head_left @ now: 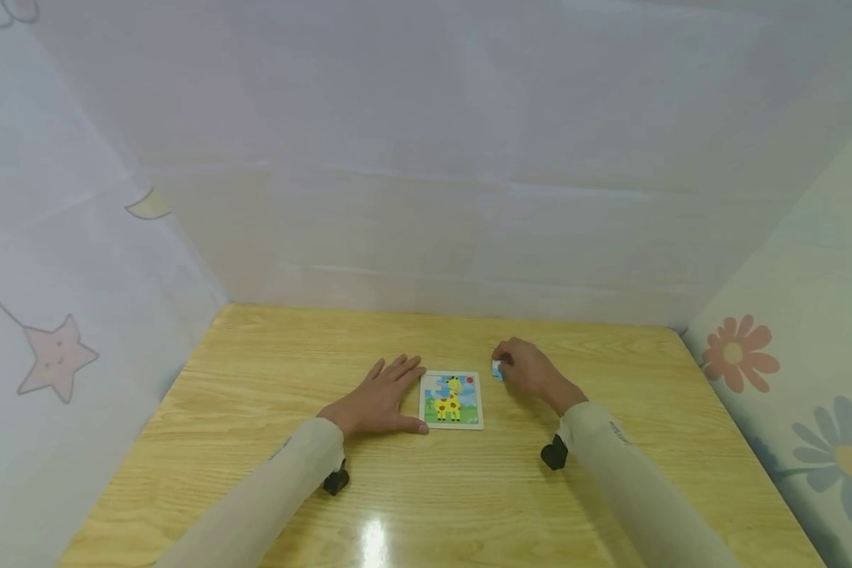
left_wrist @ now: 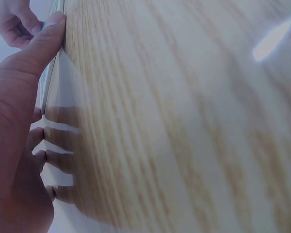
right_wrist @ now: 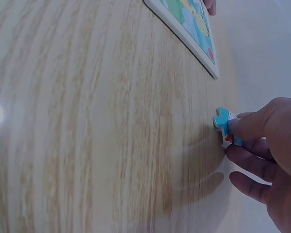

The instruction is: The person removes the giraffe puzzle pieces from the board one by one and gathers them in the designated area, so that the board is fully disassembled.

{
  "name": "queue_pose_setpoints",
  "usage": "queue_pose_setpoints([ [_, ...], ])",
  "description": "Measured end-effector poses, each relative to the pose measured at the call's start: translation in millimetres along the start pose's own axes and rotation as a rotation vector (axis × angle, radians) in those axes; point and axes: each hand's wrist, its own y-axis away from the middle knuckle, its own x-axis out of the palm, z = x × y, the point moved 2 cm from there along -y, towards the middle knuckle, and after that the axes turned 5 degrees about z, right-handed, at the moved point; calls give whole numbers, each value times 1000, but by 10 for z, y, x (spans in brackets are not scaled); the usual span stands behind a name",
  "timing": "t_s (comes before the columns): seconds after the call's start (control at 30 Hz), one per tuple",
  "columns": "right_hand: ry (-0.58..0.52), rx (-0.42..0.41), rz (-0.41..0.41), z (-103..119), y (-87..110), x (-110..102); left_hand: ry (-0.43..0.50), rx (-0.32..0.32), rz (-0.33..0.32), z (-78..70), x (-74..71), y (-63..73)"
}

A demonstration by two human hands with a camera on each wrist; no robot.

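Observation:
A square giraffe jigsaw puzzle [head_left: 456,401] with a pale wooden frame lies flat on the table. At its upper left, a pale patch shows among the picture pieces. My left hand [head_left: 378,401] is spread along the frame's left side, the thumb at the lower left corner and the fingertips near the upper left one. To the right of the frame, my right hand [head_left: 532,371] pinches a small blue puzzle piece [right_wrist: 223,120] between thumb and fingers, close to the tabletop. A rounded tab and a bit of red are visible on this piece; the fingers cover part of it.
The wooden table [head_left: 291,339] has a glossy grain and reflects a light near its front. Pale fabric walls [head_left: 426,197] enclose its back and sides. A small black device [head_left: 554,453] is on the right wrist, another [head_left: 337,479] on the left.

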Motion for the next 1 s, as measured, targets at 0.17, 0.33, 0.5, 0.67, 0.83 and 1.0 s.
queue_pose_setpoints([
  [0.17, 31, -13, -8, 0, -27, 30, -3, 4, -3, -3, 7, -7],
  [0.33, 43, -14, -20, -11, -36, 47, 12, 7, -8, -7, 1, -2],
  [0.5, 35, -18, -28, 30, -27, 57, 0, 3, -5, 1, 10, 2],
  [0.67, 31, -50, -23, 148, -23, 95, 0, 0, 0, 14, 17, -1],
  [0.83, 35, -82, -16, 270, -53, 178, 4, 3, -2, 17, 12, -3],
  [1.0, 15, -106, 6, 387, -100, 265, 21, 5, -5, 4, 2, -3],
])
